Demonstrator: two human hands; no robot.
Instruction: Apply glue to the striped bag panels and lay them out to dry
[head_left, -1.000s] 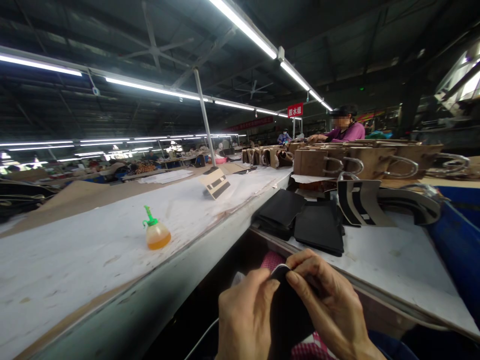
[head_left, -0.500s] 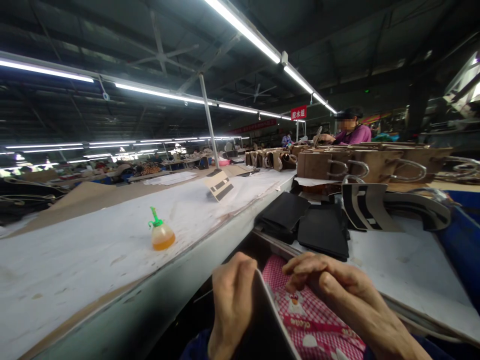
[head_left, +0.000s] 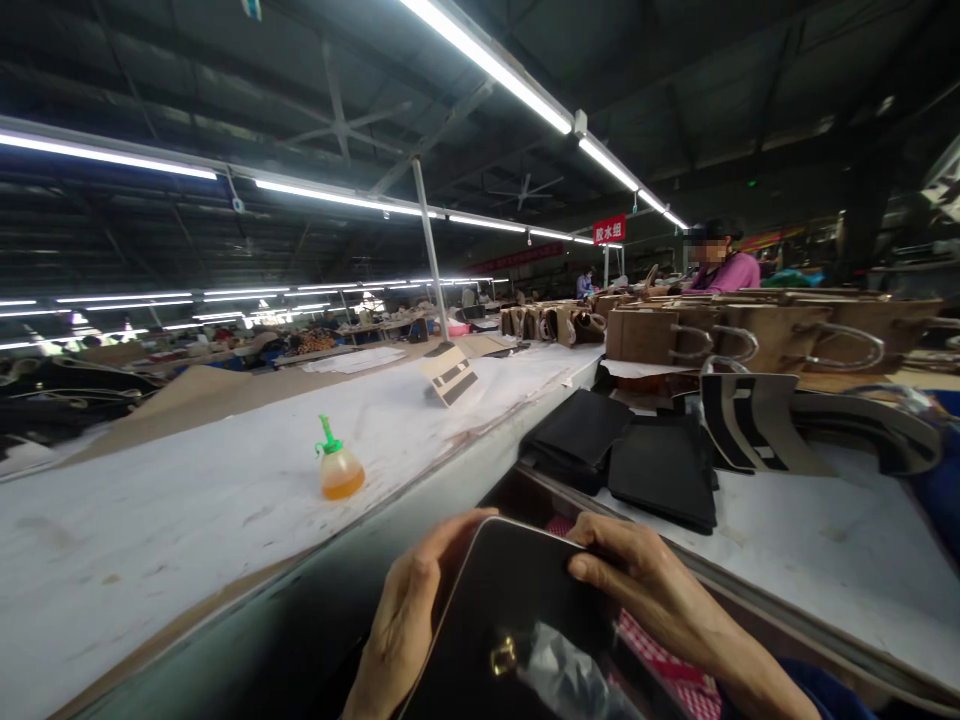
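A black handbag [head_left: 517, 590] with a pale edge line, a gold metal clasp and clear plastic wrap faces me at the bottom centre. My left hand [head_left: 401, 610] holds its left side, with the fingers reaching behind the upper edge. At the top right corner, my right hand [head_left: 637, 565] grips the edge, thumb on the front and fingers behind. Pink checked cloth [head_left: 675, 665] shows beneath my right forearm. The bag's lower part runs out of view.
A spray bottle [head_left: 343, 472] of amber liquid and a striped card piece [head_left: 450, 375] stand on the white-covered table [head_left: 247, 530]. To the right lie black panels [head_left: 660, 470] and curved striped pieces [head_left: 757, 420]. Behind are brown bags [head_left: 645, 335] and a person in purple [head_left: 739, 270].
The handbag has turned from edge-on to show its front with the clasp. My right hand, raised with fingers apart before, has closed on its top edge. My left hand has shifted left.
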